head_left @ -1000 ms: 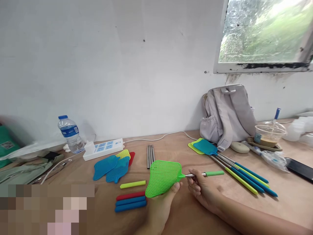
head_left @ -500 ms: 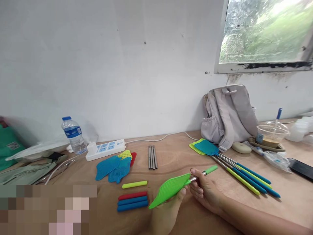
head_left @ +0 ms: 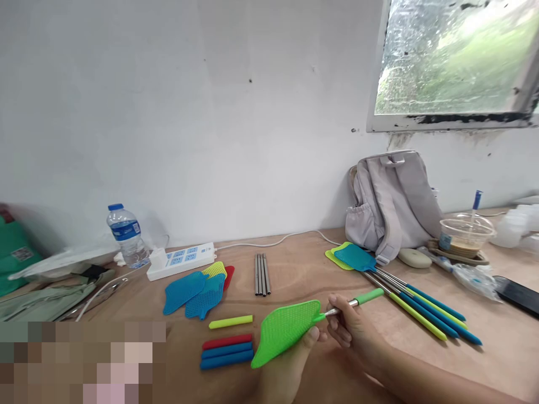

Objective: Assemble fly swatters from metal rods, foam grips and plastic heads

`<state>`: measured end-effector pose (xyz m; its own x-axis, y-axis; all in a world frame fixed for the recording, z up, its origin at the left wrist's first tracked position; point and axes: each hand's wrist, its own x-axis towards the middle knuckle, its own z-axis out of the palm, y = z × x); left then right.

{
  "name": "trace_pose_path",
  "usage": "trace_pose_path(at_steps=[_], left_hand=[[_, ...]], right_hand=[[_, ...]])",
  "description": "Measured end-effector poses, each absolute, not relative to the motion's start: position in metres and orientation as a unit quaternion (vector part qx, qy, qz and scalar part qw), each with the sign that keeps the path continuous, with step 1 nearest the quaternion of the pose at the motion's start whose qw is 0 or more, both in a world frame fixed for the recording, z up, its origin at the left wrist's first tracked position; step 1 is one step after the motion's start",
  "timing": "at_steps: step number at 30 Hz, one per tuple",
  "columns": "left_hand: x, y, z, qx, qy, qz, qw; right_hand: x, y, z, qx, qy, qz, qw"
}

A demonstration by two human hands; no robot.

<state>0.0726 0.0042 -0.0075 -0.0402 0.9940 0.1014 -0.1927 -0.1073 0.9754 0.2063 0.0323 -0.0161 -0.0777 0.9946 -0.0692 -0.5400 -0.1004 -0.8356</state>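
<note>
Between my hands is a green fly swatter [head_left: 287, 332] with a mesh head, a thin metal rod and a green handle [head_left: 369, 296]. My left hand [head_left: 288, 367] grips the base of the head from below, its thumb near the neck; most of its fingers are hidden behind the mesh. My right hand [head_left: 357, 331] pinches the metal rod just beside the neck. To the left lie yellow [head_left: 231, 322], red [head_left: 227, 341] and blue handle grips [head_left: 227, 360]. Behind them are several metal rods [head_left: 263, 275] and loose blue swatter heads [head_left: 183, 292], with yellow and red ones partly covered.
Several whole fly swatters [head_left: 421, 314] lie fanned out at right, below a grey backpack [head_left: 391, 205]. Farther right are a drink cup [head_left: 465, 238] and a phone [head_left: 520, 294]. A power strip [head_left: 183, 261] and water bottle [head_left: 126, 235] stand at back left.
The green swatter head has turned so its mesh faces me more. My right hand and the green handle have shifted slightly right. The view has tilted up a little.
</note>
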Motion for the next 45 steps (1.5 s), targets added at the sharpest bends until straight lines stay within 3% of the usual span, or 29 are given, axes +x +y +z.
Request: trace_pose_path(at_steps=[6,12,14,18,20,23,26,29,37,45], left_hand=[[0.069,0.016,-0.022,0.334,0.357,0.597,0.637],[0.065,0.023,-0.014,0.234,0.325,0.641,0.655],[0.068,0.022,-0.011,0.236,0.328,0.636,0.657],[0.073,0.015,-0.011,0.322,0.321,0.586,0.671],[0.073,0.012,-0.013,0.349,0.311,0.559,0.684],[0.074,0.012,-0.015,0.374,0.297,0.531,0.7],[0.074,0.015,-0.016,0.393,0.314,0.516,0.693],[0.075,0.017,-0.017,0.396,0.342,0.512,0.681],[0.073,0.023,-0.021,0.43,0.361,0.49,0.667],[0.069,0.01,-0.012,0.594,0.395,0.452,0.535]], right_hand=[[0.233,0.036,-0.01,-0.324,-0.327,0.604,0.651],[0.289,0.016,-0.01,-0.405,-0.482,0.486,0.606],[0.305,0.005,-0.009,-0.441,-0.6,0.404,0.532],[0.328,-0.015,-0.011,-0.485,-0.788,0.237,0.297],[0.34,-0.019,-0.016,-0.504,-0.812,0.153,0.253],[0.364,-0.015,-0.02,-0.516,-0.796,-0.018,0.315],[0.387,-0.004,-0.016,-0.54,-0.746,-0.118,0.372],[0.4,0.006,-0.015,-0.583,-0.707,-0.137,0.376],[0.394,0.01,-0.034,-0.721,-0.647,-0.054,0.242],[0.367,0.006,-0.024,-0.627,-0.711,-0.105,0.301]])
